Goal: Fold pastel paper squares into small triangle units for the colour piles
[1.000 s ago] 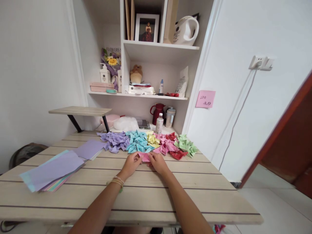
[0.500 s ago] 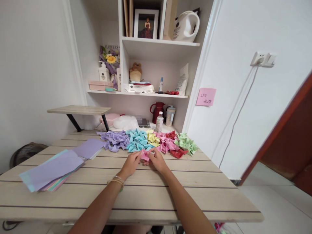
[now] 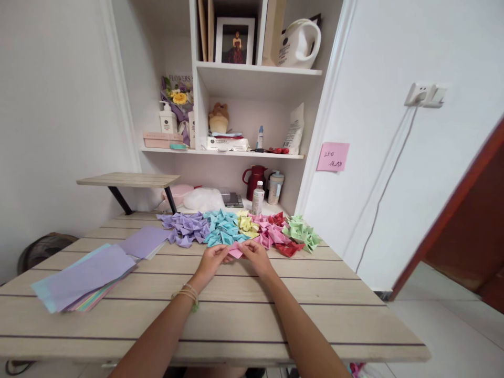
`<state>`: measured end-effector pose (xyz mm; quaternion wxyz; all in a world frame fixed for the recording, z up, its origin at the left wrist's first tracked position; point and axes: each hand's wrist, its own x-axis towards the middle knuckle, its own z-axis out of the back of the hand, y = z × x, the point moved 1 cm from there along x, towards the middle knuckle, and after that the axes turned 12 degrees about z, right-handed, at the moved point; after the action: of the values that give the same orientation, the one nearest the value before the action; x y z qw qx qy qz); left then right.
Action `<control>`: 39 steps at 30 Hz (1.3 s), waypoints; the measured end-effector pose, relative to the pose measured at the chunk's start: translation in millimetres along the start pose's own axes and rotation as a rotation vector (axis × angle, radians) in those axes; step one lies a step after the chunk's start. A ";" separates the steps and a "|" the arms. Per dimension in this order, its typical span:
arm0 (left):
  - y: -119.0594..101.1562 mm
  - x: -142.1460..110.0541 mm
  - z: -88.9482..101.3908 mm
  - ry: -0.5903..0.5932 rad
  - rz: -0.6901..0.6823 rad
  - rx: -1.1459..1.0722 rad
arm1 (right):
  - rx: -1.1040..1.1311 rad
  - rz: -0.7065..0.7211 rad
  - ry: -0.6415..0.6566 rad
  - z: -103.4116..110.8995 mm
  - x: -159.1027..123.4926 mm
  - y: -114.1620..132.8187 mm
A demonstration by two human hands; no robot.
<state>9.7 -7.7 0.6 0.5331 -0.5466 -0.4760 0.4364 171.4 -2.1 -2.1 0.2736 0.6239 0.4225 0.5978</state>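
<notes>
Both my hands meet over a small pink folded paper (image 3: 235, 251) at the middle of the wooden table (image 3: 236, 310). My left hand (image 3: 212, 261) pinches its left side, my right hand (image 3: 255, 255) pinches its right side, fingers closed on the paper. Just beyond them lies a row of folded paper shapes: purple (image 3: 185, 228), blue (image 3: 222, 229), yellow (image 3: 247, 224), pink (image 3: 268, 231), red (image 3: 286, 247) and green (image 3: 301, 232).
A stack of flat coloured paper sheets (image 3: 84, 275) lies at the left of the table. A small raised shelf (image 3: 128, 180) stands at the back left. Wall shelves hold bottles, a red jug (image 3: 255, 181) and a water bottle (image 3: 258, 198). An open doorway lies to the right.
My hands have lifted the pink paper slightly and brought their fingertips closer together on it; the view shifted a little.
</notes>
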 end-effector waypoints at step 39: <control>-1.6 -5.0 2.5 -0.143 -0.186 0.275 | -0.598 0.215 0.199 2.0 -5.0 -0.8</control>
<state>6.3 -12.2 1.9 0.6056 -0.3896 -0.4973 0.4839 173.6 -5.6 -5.7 0.3372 0.4958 0.1847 0.7786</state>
